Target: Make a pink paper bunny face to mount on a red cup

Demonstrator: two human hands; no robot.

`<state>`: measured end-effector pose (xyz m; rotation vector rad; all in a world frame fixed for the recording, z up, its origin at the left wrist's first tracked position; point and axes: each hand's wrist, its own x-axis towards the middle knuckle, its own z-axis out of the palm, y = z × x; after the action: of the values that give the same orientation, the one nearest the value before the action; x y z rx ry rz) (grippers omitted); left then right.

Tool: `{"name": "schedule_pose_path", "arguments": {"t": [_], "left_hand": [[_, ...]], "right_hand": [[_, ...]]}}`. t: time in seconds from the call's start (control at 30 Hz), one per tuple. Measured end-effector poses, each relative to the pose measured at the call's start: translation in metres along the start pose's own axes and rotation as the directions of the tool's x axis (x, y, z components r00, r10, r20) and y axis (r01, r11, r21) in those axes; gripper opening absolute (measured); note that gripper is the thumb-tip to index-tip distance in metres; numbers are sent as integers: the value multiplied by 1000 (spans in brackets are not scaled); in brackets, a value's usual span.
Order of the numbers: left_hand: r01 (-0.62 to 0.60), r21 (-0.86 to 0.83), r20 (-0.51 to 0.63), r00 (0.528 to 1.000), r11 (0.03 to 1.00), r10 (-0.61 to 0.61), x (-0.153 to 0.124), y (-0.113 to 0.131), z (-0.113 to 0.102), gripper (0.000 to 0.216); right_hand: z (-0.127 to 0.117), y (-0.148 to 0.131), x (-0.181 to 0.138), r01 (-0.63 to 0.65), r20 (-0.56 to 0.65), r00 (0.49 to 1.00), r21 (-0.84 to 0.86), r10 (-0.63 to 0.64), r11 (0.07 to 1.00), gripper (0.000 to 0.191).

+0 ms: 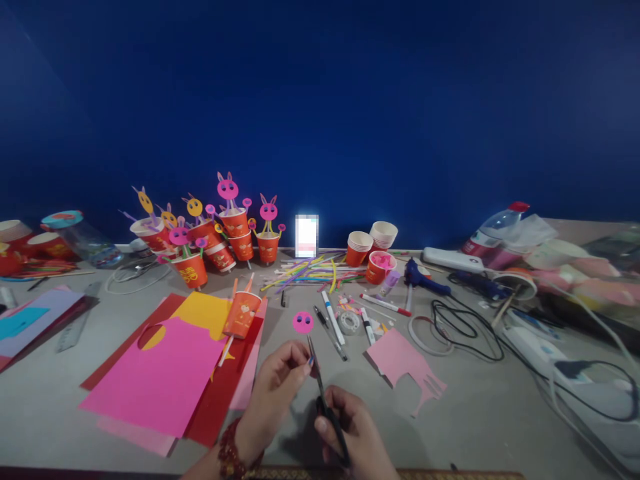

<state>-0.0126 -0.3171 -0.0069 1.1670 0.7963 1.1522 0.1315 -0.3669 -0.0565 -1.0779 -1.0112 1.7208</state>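
Note:
My right hand point(350, 423) is wrapped round the handles of dark scissors point(321, 393), whose blades point up and away past my left fingertips. Thumb and fingers of my left hand point(283, 377) are pinched together beside the blades. A tiny bluish spot shows at the pinch, too small to name. Just beyond the blade tips, a pink paper disc point(303, 323) with two dark eyes lies flat. To the right of my hands rests a light pink paper sheet point(403, 367) with pieces cut out of it. Bright pink paper point(160, 373) lies to the left.
Decorated red paper cups point(190, 270) with paper faces stand at the back left. An orange-red cup point(243, 313) leans on the sheets. Pens point(333, 317), a tape roll point(349, 323), a blue glue gun point(425, 279), black cable point(465, 327) and colourful sticks point(310, 273) lie about.

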Motion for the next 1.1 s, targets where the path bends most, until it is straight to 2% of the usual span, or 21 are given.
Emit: {"name": "schedule_pose_path", "arguments": {"t": [0.43, 1.1], "left_hand": [[10, 25, -29, 1000, 1000, -10, -2, 3, 4, 21], [17, 22, -41, 999, 1000, -16, -1, 3, 6, 22]], "right_hand": [[0, 2, 0, 14, 33, 999, 5, -14, 1000, 59], [-2, 4, 1, 32, 0, 999, -3, -32, 999, 61]]}}
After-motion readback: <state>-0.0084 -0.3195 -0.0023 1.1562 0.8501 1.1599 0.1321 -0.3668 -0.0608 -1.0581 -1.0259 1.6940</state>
